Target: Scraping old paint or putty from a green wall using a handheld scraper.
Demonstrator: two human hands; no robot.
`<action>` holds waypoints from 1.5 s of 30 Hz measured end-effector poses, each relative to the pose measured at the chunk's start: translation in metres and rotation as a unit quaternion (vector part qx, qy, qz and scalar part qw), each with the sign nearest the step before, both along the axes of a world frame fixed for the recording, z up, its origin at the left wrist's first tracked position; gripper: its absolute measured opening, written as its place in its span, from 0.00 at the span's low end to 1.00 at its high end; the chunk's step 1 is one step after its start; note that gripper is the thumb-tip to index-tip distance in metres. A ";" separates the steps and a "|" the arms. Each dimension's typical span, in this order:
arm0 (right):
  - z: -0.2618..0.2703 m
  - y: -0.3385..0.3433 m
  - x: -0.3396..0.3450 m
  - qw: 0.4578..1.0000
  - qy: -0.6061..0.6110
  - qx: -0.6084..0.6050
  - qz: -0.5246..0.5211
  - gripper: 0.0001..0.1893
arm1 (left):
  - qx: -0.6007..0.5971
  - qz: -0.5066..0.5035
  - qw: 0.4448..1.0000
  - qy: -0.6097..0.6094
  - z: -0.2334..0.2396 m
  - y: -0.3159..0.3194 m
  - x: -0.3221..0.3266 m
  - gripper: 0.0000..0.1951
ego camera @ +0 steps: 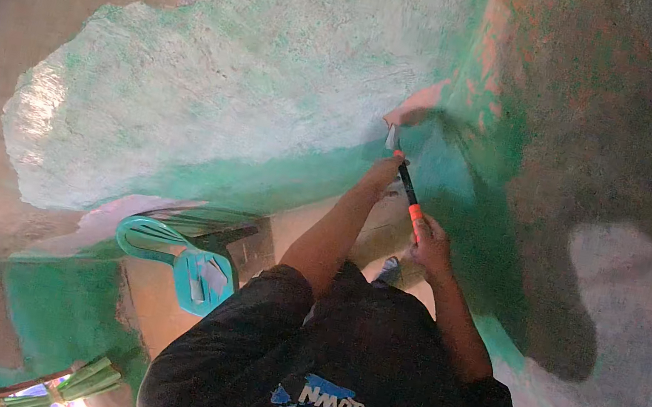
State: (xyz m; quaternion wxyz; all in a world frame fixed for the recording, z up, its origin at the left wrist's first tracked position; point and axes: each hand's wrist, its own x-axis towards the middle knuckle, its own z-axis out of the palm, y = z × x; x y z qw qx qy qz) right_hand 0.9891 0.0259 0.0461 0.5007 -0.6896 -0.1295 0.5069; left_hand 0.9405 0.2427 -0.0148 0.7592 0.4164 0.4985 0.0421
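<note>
My left hand (393,168) grips the upper end of a long-handled scraper (409,184), close to its metal head. Lower down, my right hand (432,247) is closed around the orange grip at the handle's end. The scraper's light metal blade (391,137) points up at a wall (243,80) with worn green and whitish paint. Just above the blade tip is a bare pinkish patch (423,105). Whether the blade touches the surface cannot be made out.
A turquoise plastic chair (181,275) stands at my left, with flat pale items on its seat. Another wall (575,142) meets the painted one in a corner on my right. At lower left, a tied green bundle (89,384) hangs by a bright opening.
</note>
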 end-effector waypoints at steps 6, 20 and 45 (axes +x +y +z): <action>-0.023 0.012 -0.010 0.975 -0.219 0.042 0.003 0.20 | 0.017 -0.056 0.998 0.013 0.001 0.020 0.001 0.25; -0.011 0.027 -0.062 0.931 -0.358 0.042 -0.063 0.20 | -0.001 -0.090 0.996 0.005 -0.004 0.027 -0.012 0.27; -0.063 0.023 -0.083 0.936 -0.338 0.030 -0.089 0.23 | 0.029 -0.026 0.996 -0.083 -0.023 0.001 -0.018 0.25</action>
